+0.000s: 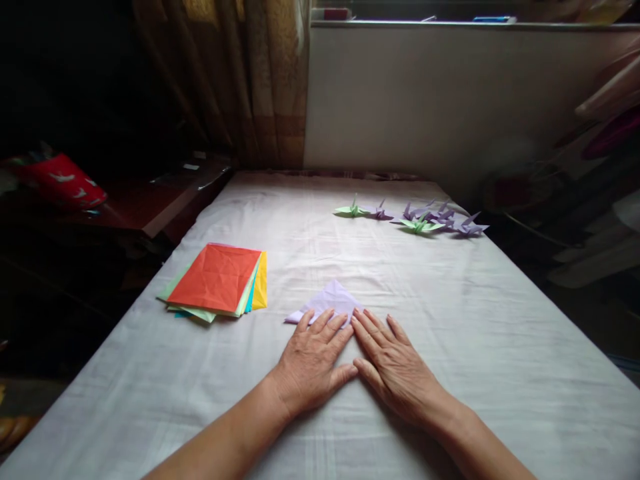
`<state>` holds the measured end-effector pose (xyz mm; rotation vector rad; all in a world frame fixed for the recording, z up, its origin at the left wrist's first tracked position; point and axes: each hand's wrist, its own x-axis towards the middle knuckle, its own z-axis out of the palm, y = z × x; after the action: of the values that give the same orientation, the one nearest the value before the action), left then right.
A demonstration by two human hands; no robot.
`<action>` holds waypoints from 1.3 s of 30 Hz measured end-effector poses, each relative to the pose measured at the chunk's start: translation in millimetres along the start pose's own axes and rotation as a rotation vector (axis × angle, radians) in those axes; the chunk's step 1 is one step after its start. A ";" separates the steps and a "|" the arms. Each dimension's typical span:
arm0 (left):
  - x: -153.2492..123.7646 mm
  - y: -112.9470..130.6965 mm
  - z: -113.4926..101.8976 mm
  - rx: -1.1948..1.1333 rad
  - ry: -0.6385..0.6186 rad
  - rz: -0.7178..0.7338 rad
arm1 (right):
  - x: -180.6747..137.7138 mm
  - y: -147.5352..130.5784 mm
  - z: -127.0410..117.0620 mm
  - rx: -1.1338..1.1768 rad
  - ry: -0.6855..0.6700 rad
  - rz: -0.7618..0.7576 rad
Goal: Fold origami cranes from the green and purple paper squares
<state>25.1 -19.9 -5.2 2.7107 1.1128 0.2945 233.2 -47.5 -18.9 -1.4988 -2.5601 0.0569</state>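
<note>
A lilac sheet of origami paper [334,297], folded into a triangle, lies on the cloth-covered table with its point facing away from me. My left hand [313,360] rests flat with spread fingers, the fingertips on the triangle's near edge. Beside it my right hand [393,360] also lies flat, its fingertips touching the paper's right corner and covering part of it. The two thumbs almost meet below the paper. Neither hand grips anything.
Left of my hands lies a stack of coloured paper [215,277], red on top. At the back right stand several folded paper cranes, among them a green crane [354,210] and a purple crane [470,225]. A red patterned container [65,181] is on a dark side table [150,207].
</note>
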 end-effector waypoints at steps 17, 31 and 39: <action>-65.2 -49.2 -20.0 0.166 -0.040 -0.117 | -5.1 2.0 6.7 -0.072 -0.058 0.119; -52.8 -38.6 -33.3 0.267 0.085 -0.092 | 44.3 -49.0 -3.1 0.078 -0.108 -0.077; -63.9 -53.8 -42.1 0.255 0.144 -0.077 | -22.6 13.1 -0.8 -0.059 -0.084 0.218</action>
<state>-66.2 -23.2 14.6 2.8949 1.3772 0.3644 255.5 -60.8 -22.6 -1.8303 -2.4695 0.0748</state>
